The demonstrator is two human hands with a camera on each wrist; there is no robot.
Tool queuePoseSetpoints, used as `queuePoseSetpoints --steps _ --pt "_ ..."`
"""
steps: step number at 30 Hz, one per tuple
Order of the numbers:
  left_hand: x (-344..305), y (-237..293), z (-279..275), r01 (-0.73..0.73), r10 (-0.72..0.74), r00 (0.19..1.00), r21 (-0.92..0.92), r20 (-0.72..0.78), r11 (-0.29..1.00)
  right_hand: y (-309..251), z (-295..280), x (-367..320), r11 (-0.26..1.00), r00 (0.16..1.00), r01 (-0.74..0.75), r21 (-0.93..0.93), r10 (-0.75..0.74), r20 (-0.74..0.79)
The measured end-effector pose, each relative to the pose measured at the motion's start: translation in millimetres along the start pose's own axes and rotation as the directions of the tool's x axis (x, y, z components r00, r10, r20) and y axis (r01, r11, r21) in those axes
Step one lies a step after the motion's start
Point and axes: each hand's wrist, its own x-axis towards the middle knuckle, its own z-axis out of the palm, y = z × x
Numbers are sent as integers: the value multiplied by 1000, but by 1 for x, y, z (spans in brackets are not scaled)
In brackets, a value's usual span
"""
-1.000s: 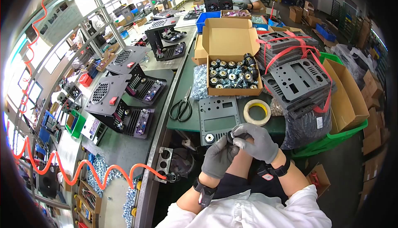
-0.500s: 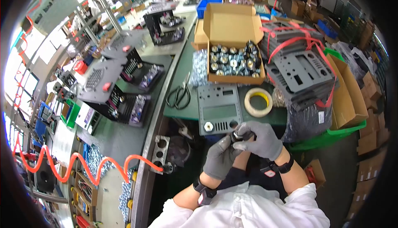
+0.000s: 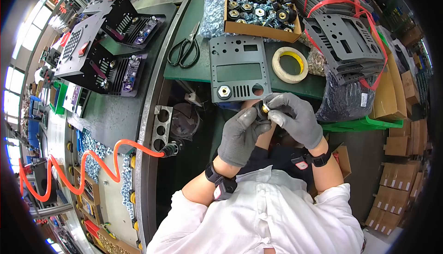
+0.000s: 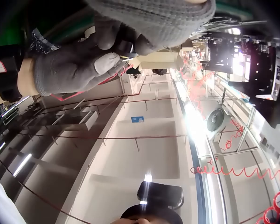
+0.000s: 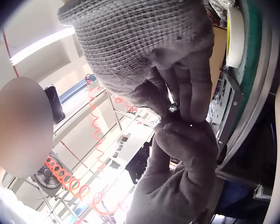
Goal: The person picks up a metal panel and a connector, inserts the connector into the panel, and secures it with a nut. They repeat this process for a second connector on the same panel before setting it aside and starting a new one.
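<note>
Both hands wear grey gloves and meet in front of the lap in the head view. The left hand (image 3: 240, 136) holds a small black round part with a brass-coloured nut (image 3: 263, 110) between thumb and fingers. From the other side, the right hand (image 3: 297, 120) pinches the brass-coloured end of the same part. In the right wrist view, gloved fingers hide most of it. Just beyond the hands, a grey metal panel (image 3: 244, 58) lies at the bench edge, with a similar hex-nut part (image 3: 224, 92) set in its lower left hole.
A cardboard box (image 3: 263, 31) of similar black parts stands behind the panel. Scissors (image 3: 184, 55) lie left of it, a tape roll (image 3: 280, 71) right. Stacked panels (image 3: 341, 37) with red straps rise at right. An orange coiled hose (image 3: 138, 144) crosses the left bench.
The head view has tilted down, so the bench things sit higher in it. Both hands keep hold of the black part, and its brass-coloured nut now shows between the fingers.
</note>
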Motion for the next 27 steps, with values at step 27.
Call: queuePoseSetpoints --steps 27 --pt "44 -36 -76 237 -91 956 -552 280 799 1 23 -7 820 965 234 -523 -260 24"
